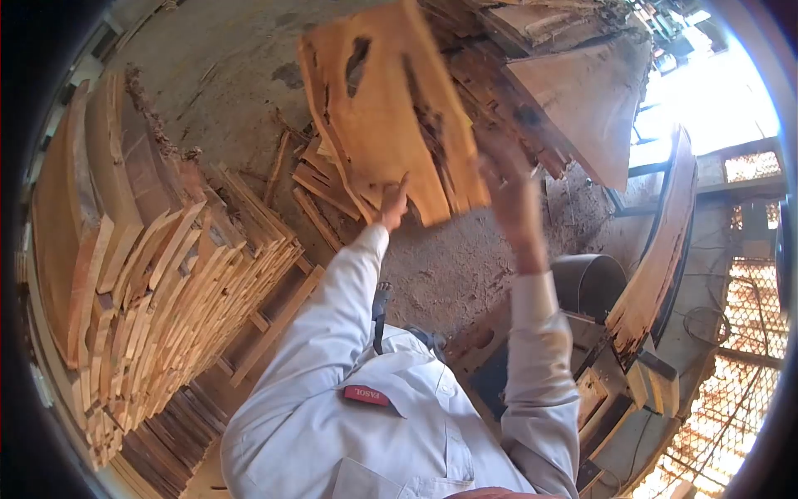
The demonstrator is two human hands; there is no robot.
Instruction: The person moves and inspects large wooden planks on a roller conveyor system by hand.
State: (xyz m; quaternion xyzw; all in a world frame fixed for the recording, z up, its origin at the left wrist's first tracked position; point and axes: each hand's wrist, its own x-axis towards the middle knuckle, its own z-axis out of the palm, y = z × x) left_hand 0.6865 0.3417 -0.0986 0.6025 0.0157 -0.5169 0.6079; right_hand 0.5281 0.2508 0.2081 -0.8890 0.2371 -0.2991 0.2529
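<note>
A wide orange-brown wooden slab point(382, 108) with dark holes and long cracks is raised in front of me, tilted. My left hand point(393, 205) grips its near edge, the thumb lying on the upper face. Beside the slab's right edge is my right hand point(511, 195), smeared by motion. Its fingers are too blurred to show whether they touch the wood.
A tall stack of boards point(158, 274) stands on the left. Rough slabs point(582, 100) are piled beyond the right hand. A long curved plank point(657, 258) leans at right, near a dark metal cylinder point(590, 285). Dust covers the floor point(440, 266).
</note>
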